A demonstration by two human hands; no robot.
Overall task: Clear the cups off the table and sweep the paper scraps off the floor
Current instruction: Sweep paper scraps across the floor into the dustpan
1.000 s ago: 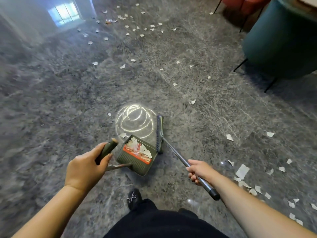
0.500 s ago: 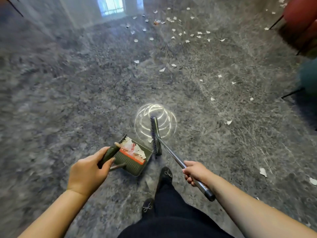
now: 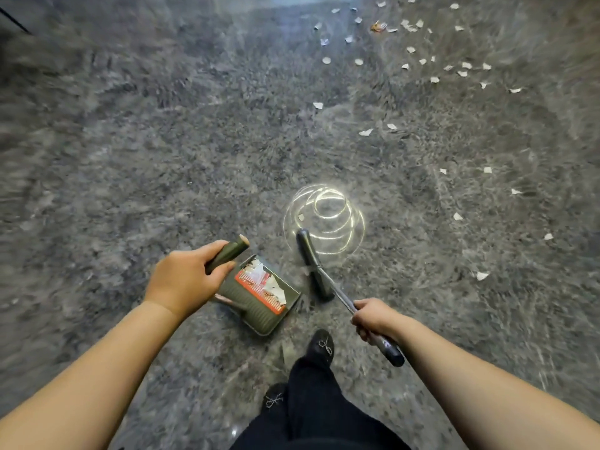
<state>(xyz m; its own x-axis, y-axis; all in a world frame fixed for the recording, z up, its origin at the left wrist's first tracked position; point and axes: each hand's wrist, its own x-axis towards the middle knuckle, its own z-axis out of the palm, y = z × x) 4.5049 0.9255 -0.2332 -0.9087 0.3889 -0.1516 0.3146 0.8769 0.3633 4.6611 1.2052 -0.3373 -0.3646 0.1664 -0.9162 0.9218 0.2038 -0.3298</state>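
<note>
My left hand (image 3: 183, 280) grips the dark green handle of an olive dustpan (image 3: 259, 303). The pan hangs just below the hand and holds paper scraps and a red strip. My right hand (image 3: 373, 318) grips the metal shaft of a broom (image 3: 313, 264), whose dark head sits to the right of the pan, near the floor. White paper scraps (image 3: 433, 60) lie scattered over the grey marbled floor at the upper right, with more paper scraps (image 3: 482, 276) to the right of the broom. No cups or table are in view.
My black trousers and black shoes (image 3: 321, 345) show at the bottom centre, right behind the dustpan. A bright ringed light reflection (image 3: 324, 219) shines on the floor just beyond the broom head. An orange-brown scrap (image 3: 378, 26) lies among the far papers.
The view has swung left and moved forward: the chairs at the right have left the frame and the far scraps lie nearer. Both hands keep their grips on dustpan and broom.
</note>
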